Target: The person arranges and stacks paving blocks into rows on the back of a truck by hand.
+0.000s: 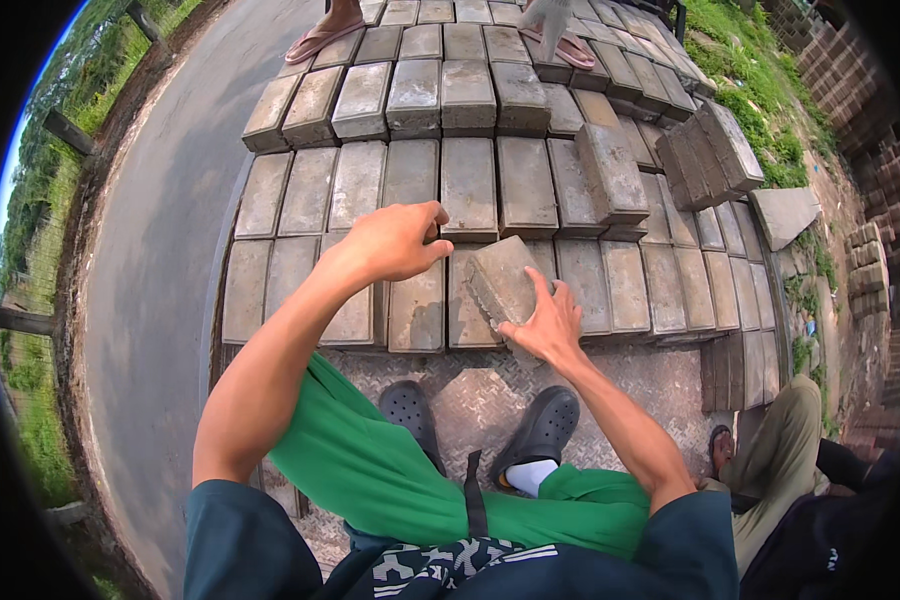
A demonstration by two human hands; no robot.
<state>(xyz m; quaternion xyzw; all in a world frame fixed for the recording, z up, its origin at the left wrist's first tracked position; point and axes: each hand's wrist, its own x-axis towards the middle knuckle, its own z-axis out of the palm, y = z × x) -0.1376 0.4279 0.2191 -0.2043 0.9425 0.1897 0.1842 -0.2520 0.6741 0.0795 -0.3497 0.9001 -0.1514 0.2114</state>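
A grey concrete paving brick (pixel 505 280) sits askew on the front row of stacked bricks, turned and tilted against its neighbours. My right hand (pixel 548 322) grips it from the right, thumb at the near edge and fingers along the far right side. To the left, my left hand (pixel 395 243) hovers over the bricks, fingers bent, thumb and index finger apart, with nothing between them. Rows of similar paving bricks (pixel 467 188) lie side by side under and beyond both hands, rising in a step farther back.
My clogs (pixel 553 420) stand on a patterned metal floor (pixel 620 385). Sandalled feet (pixel 325 40) of another person are on the far bricks; someone else's bent leg (pixel 785 440) is at lower right. Brick pieces jut up (pixel 710 155) at right. A paved road (pixel 150 270) runs along the left.
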